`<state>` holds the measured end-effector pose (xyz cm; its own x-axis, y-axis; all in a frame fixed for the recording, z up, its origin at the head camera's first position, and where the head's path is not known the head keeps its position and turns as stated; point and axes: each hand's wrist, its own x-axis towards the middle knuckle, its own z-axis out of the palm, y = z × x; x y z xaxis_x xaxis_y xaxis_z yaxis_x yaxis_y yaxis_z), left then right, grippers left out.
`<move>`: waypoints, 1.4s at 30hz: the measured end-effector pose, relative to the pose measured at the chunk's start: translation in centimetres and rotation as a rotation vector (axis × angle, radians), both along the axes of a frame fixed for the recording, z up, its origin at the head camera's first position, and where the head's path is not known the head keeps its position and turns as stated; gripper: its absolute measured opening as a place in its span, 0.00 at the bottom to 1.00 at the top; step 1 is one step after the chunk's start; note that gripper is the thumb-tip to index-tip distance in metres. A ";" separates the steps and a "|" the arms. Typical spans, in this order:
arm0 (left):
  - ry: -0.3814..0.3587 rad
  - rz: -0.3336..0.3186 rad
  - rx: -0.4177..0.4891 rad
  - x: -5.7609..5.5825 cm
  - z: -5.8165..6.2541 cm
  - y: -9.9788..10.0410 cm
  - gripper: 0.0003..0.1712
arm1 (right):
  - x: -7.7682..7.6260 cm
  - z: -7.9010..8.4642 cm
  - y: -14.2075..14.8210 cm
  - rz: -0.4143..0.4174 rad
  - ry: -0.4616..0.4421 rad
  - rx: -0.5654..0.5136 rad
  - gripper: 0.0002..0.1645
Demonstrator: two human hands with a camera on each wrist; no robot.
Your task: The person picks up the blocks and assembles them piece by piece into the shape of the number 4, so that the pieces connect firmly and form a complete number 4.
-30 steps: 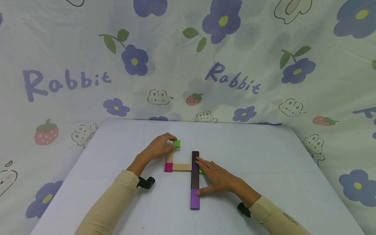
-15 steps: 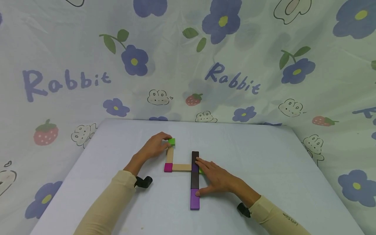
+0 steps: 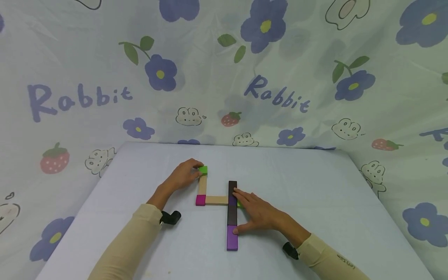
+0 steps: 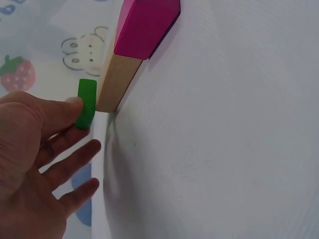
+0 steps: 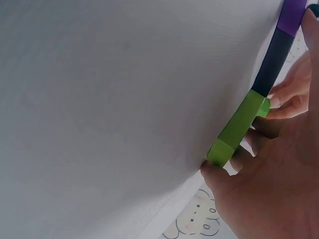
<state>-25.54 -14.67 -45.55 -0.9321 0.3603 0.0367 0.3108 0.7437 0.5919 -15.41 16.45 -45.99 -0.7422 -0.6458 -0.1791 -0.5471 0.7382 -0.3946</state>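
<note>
My left hand (image 3: 182,175) pinches a small green block (image 3: 204,170) between thumb and finger, at the far end of an upright-lying pale wooden strip (image 3: 202,186). Whether the two touch is unclear. A magenta block (image 3: 200,200) joins that strip to a second wooden strip (image 3: 217,200), which runs to a dark bar of blocks (image 3: 232,216). A purple block (image 3: 232,242) continues the bar towards me. With fingers spread, my right hand (image 3: 260,212) rests against the bar, thumb on the purple block. Under that hand lies a light green piece (image 5: 239,122), mostly hidden in the head view.
The blocks lie on a white-covered table (image 3: 315,186). Behind it hangs a cloth (image 3: 210,77) printed with flowers, rabbits and strawberries. Black wrist cameras stick out at my left cuff (image 3: 154,214) and right cuff (image 3: 306,245).
My left hand has moved slightly left with the green block, from right of the upright wooden strip to its far end. My right hand and the other blocks have stayed put.
</note>
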 end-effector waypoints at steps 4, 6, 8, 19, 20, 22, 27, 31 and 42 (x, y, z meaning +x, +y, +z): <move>-0.009 -0.004 0.003 0.0 -0.3 0.0 0.20 | 0.0 -0.2 0.0 0.000 -0.003 0.000 0.73; -0.018 -0.003 0.007 0.0 -0.3 0.0 0.20 | 0.1 -0.1 0.0 0.000 -0.004 0.001 0.73; -0.020 -0.005 0.008 0.1 -0.3 0.1 0.20 | 0.1 -0.1 0.0 0.000 -0.003 0.002 0.73; -0.016 -0.021 -0.028 0.0 -0.3 0.2 0.21 | 0.0 -0.1 0.0 -0.005 0.004 0.005 0.73; -0.016 -0.020 -0.027 0.0 -0.3 0.2 0.20 | 0.1 -0.1 0.0 -0.005 0.003 0.005 0.73; -0.002 -0.027 -0.034 -0.1 -0.4 0.2 0.20 | 0.1 -0.1 0.0 -0.005 0.003 0.005 0.72; 0.015 -0.038 -0.036 0.0 -0.5 0.1 0.20 | 0.1 -0.1 0.0 -0.005 0.002 0.004 0.72; 0.008 -0.033 -0.031 0.1 -0.5 0.1 0.20 | 0.1 -0.1 0.0 -0.002 0.006 0.002 0.72; 0.016 -0.033 -0.045 0.0 -0.6 0.2 0.20 | 0.1 0.0 0.0 0.006 0.007 -0.007 0.72</move>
<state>-25.53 -14.48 -46.14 -0.9190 0.3926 0.0346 0.3449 0.7587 0.5526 -15.28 16.50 -46.00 -0.7393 -0.6517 -0.1692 -0.5546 0.7320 -0.3957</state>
